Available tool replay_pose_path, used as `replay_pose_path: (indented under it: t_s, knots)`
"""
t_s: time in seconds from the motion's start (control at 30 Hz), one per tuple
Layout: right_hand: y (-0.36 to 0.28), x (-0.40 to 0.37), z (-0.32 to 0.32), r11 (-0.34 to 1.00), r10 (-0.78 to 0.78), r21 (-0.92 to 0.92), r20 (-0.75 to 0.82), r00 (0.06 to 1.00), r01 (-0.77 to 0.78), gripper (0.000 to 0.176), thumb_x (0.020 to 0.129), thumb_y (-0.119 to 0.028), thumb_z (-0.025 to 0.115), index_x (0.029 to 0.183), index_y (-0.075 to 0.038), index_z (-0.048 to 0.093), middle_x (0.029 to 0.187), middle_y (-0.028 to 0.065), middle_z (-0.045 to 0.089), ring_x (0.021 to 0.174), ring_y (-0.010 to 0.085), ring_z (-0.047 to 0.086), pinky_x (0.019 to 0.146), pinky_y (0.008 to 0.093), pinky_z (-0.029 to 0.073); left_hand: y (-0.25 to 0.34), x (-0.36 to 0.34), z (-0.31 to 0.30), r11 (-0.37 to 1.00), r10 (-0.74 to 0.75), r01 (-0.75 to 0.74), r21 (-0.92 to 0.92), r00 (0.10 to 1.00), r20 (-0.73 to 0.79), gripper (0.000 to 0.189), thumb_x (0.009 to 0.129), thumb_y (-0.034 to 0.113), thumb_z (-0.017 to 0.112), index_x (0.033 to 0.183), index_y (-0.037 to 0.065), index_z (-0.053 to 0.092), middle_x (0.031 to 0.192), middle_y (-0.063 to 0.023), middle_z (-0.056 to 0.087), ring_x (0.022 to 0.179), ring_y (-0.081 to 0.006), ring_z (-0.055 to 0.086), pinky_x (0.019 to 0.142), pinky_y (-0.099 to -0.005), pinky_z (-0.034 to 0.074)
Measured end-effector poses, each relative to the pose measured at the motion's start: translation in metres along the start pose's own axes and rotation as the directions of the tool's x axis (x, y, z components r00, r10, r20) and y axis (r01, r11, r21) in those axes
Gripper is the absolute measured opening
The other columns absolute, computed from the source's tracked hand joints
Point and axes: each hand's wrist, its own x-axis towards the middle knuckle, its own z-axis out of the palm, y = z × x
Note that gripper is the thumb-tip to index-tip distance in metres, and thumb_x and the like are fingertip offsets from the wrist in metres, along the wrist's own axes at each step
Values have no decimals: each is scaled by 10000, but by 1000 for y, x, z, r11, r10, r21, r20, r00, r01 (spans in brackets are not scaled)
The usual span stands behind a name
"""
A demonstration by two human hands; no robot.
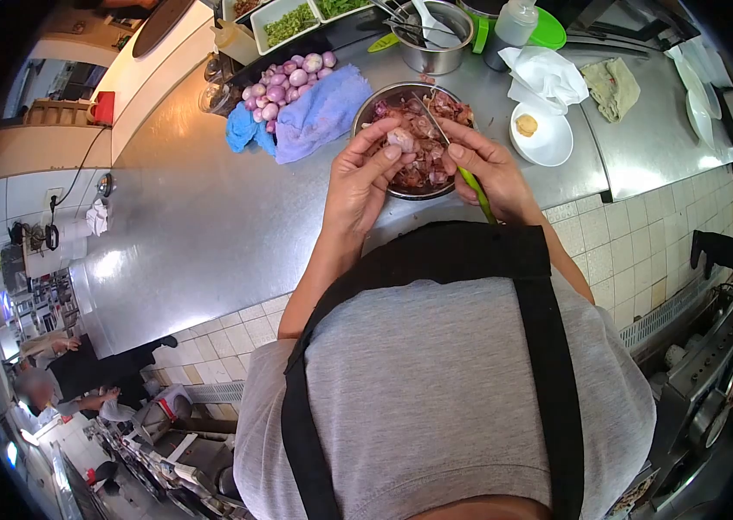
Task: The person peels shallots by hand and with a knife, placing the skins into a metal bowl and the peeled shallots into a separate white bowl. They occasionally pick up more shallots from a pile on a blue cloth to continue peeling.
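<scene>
Between the thumb and fingers of my left hand [365, 173] is a small pale shallot [400, 139]. My right hand [495, 169] is closed around a knife with a bright green handle [476, 192]; its narrow blade slants up and left beside the shallot. Both hands are over a metal bowl [416, 196] full of reddish-brown shallots and loose skins [427, 160]. To the left, peeled purple-white shallots [287, 85] lie heaped against a lavender towel [323, 113].
A steel counter [202, 234] carries a blue cloth [248, 130], a steel pot of utensils [434, 59], a white bowl [553, 147], crumpled white paper [547, 80] and a greenish cloth [612, 89]. Trays of chopped greens [288, 26] stand behind. Another person [81, 381] is at far left.
</scene>
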Motion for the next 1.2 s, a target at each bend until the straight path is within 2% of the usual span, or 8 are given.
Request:
replay_pose_path:
  t_s: [0.17,0.37,0.53,0.67,0.77,0.87,1.0,1.2]
  knots:
    - [-1,-1,3,992,12,-128,44,999,-6,425,929,-171,472,1349,-174,406,712,7,497,482,64,404,419,193,326,-1,1,-3,999,-34,34,5,999,-38,296,854,30,564,1145,-17,539,1013,-87,611,907,-163,607,808,-276,515]
    - [-11,-8,12,942,8,-332,147,989,42,442,924,-172,479,1358,-159,395,747,-5,481,518,53,383,447,191,319,-1,0,-2,993,-81,86,85,995,-61,286,830,25,604,1113,-8,571,961,-71,627,799,-116,605,711,-230,502]
    - [-7,-6,14,764,-143,-609,161,977,212,423,913,-153,484,1332,-160,428,856,3,567,672,84,485,601,219,440,3,0,-1,980,-60,71,188,996,-65,271,816,13,616,1085,-11,593,935,-70,638,781,-116,603,707,-229,490]
    - [-7,-6,13,836,-118,-521,137,983,173,406,912,-151,492,1317,-154,453,826,19,583,613,82,498,542,214,431,3,-1,-3,974,-43,53,222,998,-53,285,813,9,616,1095,-15,591,956,-79,640,828,-123,600,721,-231,487]
    - [1,-1,-1,994,26,-107,98,995,-15,388,915,-148,492,1303,-157,474,766,25,561,511,70,456,451,201,375,3,-1,-3,983,-49,52,178,999,-25,323,821,26,607,1139,-16,561,1016,-101,630,882,-150,607,760,-260,499]
    - [4,1,0,990,-38,-139,10,999,39,378,920,-145,486,1298,-165,480,724,15,519,446,54,388,402,190,311,2,-1,-4,994,-55,55,93,998,-1,369,829,33,597,1187,-17,522,1085,-116,606,930,-169,603,802,-285,506]
    - [-2,-3,4,984,-36,-175,20,999,39,394,920,-152,486,1313,-170,461,726,6,516,476,51,396,419,189,321,5,1,2,996,-80,79,-31,996,-29,333,842,18,579,1169,-16,529,1068,-104,602,907,-154,608,816,-277,514]
    - [-8,-12,18,924,-23,-377,86,996,54,416,924,-148,477,1337,-152,426,756,-3,509,532,49,404,466,187,343,0,2,3,1000,-21,23,12,996,-89,232,834,3,592,1062,-2,550,972,-81,608,873,-144,606,799,-262,520]
